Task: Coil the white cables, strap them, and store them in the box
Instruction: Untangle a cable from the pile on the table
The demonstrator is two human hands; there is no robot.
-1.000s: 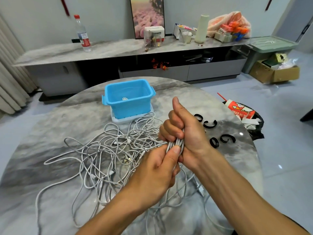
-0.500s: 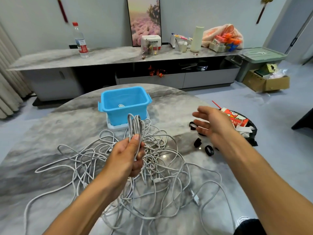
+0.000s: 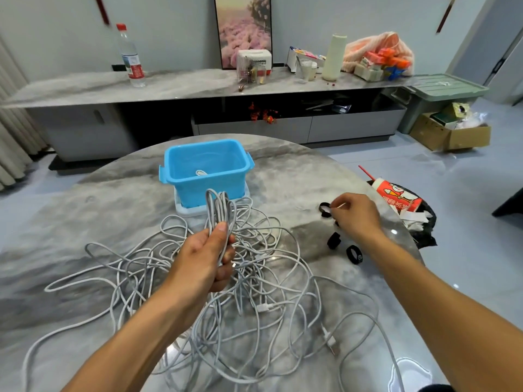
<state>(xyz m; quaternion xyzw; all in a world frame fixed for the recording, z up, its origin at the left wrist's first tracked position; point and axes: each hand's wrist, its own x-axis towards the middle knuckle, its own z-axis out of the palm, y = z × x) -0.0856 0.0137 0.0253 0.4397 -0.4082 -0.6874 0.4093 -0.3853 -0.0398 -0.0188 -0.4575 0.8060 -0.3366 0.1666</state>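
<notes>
Over the marble table (image 3: 85,210): left hand (image 3: 203,258) clamping coiled white cable (image 3: 219,206), right hand (image 3: 355,215) pinching 1 black strap (image 3: 325,208); strapping step, next wrapping it round the coil.

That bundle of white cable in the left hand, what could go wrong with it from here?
The coiled bundle is held by the left hand alone, unstrapped, so its loops could spring loose. It seems to trail into the tangled pile, which may snag. The right hand is pinching a black strap and might fumble it.

Round grey marble counter (image 3: 93,210) carries blue box (image 3: 208,172) on white lid (image 3: 189,211), tangled white cables (image 3: 263,281), 2 black straps (image 3: 343,248).
</notes>
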